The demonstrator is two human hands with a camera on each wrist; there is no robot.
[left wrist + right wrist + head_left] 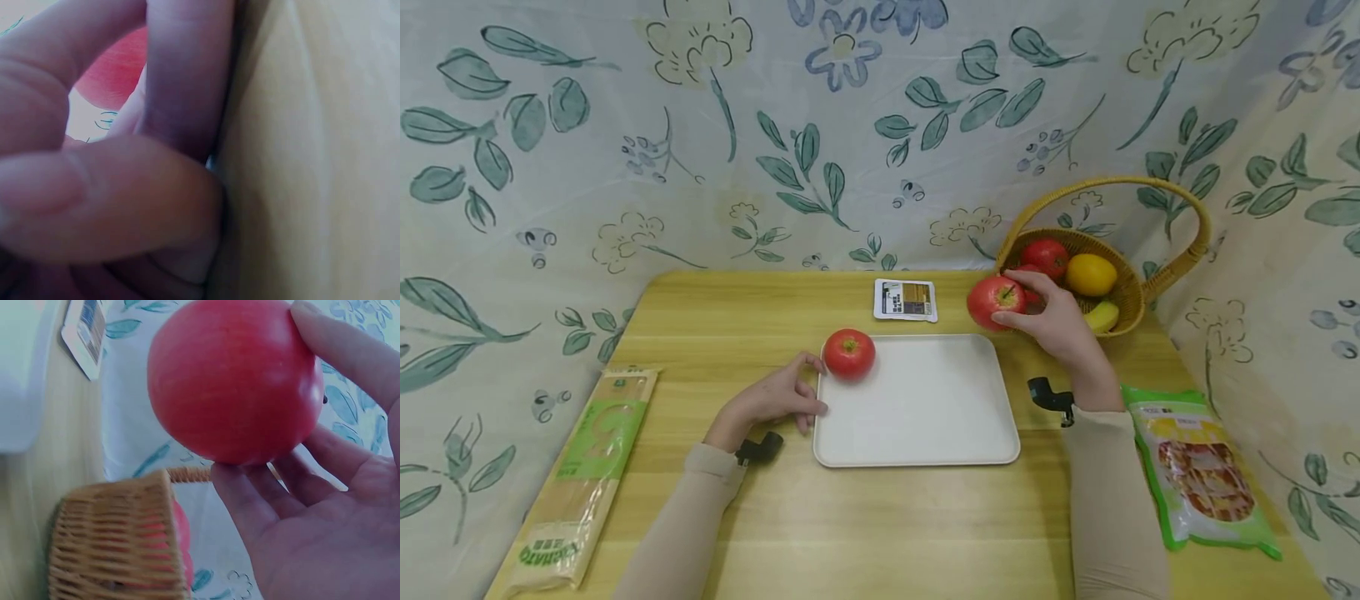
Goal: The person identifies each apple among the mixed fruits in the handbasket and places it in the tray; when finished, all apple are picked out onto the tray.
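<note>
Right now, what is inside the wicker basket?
The wicker basket shows red fruits, a yellow fruit and part of a yellow-green one. The right hand covers part of it; anything there or beneath the fruit is hidden.

Soft, even light fills the head view, leaving a pale sheen on the near tabletop (880, 525) and small glints on the long packet (597, 454) at left. Shadows are faint and soft-edged. The left wrist view is blurred throughout; the right one looks hazy, with gentle highlights on the red fruit (234, 381).
</note>
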